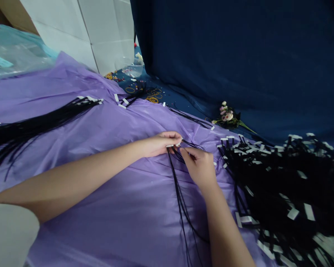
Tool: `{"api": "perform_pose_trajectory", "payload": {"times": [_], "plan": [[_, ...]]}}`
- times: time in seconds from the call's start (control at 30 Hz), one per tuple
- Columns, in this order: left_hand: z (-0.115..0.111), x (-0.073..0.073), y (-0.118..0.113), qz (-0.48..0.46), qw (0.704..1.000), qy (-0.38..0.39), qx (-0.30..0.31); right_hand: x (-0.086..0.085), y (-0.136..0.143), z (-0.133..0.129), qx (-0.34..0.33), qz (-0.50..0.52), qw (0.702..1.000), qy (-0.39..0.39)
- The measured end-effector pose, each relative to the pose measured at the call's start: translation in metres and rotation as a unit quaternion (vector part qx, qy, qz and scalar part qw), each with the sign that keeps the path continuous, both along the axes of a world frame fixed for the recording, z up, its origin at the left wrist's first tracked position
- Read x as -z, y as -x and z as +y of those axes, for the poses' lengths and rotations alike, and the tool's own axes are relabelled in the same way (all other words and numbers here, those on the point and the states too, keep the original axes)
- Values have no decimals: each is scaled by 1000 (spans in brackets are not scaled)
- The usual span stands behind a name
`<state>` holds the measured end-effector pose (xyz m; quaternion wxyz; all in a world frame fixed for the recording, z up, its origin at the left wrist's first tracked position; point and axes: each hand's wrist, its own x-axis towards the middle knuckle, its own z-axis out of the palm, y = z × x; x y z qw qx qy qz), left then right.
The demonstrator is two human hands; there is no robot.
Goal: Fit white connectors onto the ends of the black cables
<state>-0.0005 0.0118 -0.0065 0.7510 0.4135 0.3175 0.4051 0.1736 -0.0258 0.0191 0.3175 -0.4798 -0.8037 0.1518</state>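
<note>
Pinching thin black white-tabbed cords (176, 181) over glossy purple sheeting (122, 207), the left hand (161, 144) sits beside the curled right hand (199, 167) (its hold unclear). This handful looks unfinished; the straight black cord bundle (58, 118) leftward looks sorted, the loose black-and-white pile (278, 185) rightward unsorted.

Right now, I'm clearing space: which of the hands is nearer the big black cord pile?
Right. The right hand is left of the big black cord pile; the left hand is farther left.

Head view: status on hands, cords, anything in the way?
Left hand pinching black cords by white tags. Right hand close beside, grip unclear. Cords trail over purple cloth. Larger cord pile right, not between hands.
</note>
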Motion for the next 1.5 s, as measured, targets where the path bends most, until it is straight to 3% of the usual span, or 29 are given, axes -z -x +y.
{"api": "perform_pose_trajectory", "payload": {"times": [0.77, 0.87, 1.0, 1.07, 1.13, 1.23, 1.37, 1.5], "plan": [[3, 5, 0, -1, 1000, 3, 15, 3, 3, -3, 34, -36, 998, -31], [4, 4, -1, 2, 1000, 12, -1, 2, 1, -4, 53, -15, 997, -61], [2, -1, -3, 2, 998, 49, -41, -1, -1, -4, 81, 0, 983, -163], [2, -3, -3, 2, 996, 66, -60, -3, -2, -4, 61, 10, 981, -185], [1, -4, -4, 2, 995, 75, -69, -6, -2, -6, 4, 13, 989, -148], [0, -6, -5, 7, 994, 79, -82, -7, 2, -9, -73, -28, 997, -29], [0, -8, -5, -1, 993, 80, -90, -6, 9, -13, -77, -107, 988, 81], [1, -6, -4, -19, 994, 82, -76, -5, 11, -13, -72, -128, 983, 113]]}}
